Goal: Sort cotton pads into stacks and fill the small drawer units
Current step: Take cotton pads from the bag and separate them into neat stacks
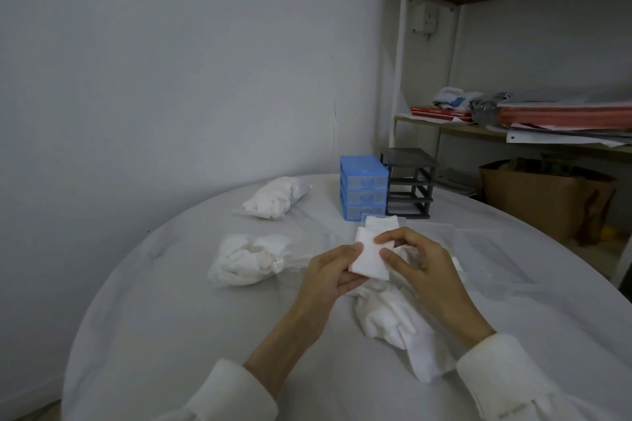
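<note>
Both my hands hold a small stack of white square cotton pads (371, 258) above the table. My left hand (333, 275) grips the stack's left edge, and my right hand (420, 261) pinches its top right edge between thumb and fingers. A loose heap of white pads (400, 321) lies on the table under my hands. Behind the stack sits a clear drawer (381, 223) holding some pads. Further back stand a blue drawer unit (364, 186) with its drawers in and a black drawer frame (410, 181) with its slots bare.
Two clear bags of pads lie on the round white table (171, 301), one at the middle left (249, 258) and one at the back (275, 198). Clear drawers (485, 239) lie right of my hands. A shelf unit (513, 123) and a brown bag (543, 196) stand at the right.
</note>
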{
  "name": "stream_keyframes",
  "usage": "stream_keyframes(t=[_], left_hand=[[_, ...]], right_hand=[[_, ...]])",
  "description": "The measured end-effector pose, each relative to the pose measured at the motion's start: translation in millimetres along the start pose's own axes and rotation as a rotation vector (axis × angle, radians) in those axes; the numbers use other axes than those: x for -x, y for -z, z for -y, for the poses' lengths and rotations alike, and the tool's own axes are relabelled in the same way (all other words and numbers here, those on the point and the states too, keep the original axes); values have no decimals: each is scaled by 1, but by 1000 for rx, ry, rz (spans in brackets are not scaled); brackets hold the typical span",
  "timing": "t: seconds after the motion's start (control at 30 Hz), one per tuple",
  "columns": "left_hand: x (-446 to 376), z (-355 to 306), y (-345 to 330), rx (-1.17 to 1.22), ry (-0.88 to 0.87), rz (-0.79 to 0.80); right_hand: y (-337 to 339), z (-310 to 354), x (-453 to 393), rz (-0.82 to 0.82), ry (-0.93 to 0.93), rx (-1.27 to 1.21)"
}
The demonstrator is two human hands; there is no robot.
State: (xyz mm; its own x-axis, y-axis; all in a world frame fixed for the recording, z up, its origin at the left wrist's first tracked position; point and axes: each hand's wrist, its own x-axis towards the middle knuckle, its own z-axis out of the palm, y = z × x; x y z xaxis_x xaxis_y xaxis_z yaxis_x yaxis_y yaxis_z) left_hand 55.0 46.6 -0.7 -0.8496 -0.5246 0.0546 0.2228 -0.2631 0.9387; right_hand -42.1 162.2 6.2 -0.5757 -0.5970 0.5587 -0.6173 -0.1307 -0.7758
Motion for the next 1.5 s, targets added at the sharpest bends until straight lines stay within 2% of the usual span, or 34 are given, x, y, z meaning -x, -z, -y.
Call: stream_keyframes(t=[0.1,0.2,0.33,0.43,0.53,0.63,0.83,1.0,1.13,1.33,1.5], left_hand=[[2,1,1,-73,-58,48],[2,3,2,-83,-74,10],[0,2,4,-66,-101,-106],[-1,3,5,-10,-144,-177],[1,4,6,-13,-214,-155],[-1,4,7,-119,-260,-76],[0,7,3,-222,-190,2],[1,3,1,-163,-92,49],[1,-1,-3,-59,-14,48],[1,-2,-4,-51,-15,22],[3,1,-2,-76,-76,81]], right_hand=[[0,-1,0,12,-11,13],[-1,0,1,13,3,10],[-2,3,0,-54,-124,-276],[2,1,-2,-78,-139,-310],[0,2,-1,-65,-153,-291],[-2,0,-1,-52,-173,-268],[-1,6,-2,-50,-133,-304],[-5,4,0,49,-125,-274],[-6,3,1,13,-101,-190],[-3,4,1,14,-125,-209],[-2,5,1,-22,-111,-169]])
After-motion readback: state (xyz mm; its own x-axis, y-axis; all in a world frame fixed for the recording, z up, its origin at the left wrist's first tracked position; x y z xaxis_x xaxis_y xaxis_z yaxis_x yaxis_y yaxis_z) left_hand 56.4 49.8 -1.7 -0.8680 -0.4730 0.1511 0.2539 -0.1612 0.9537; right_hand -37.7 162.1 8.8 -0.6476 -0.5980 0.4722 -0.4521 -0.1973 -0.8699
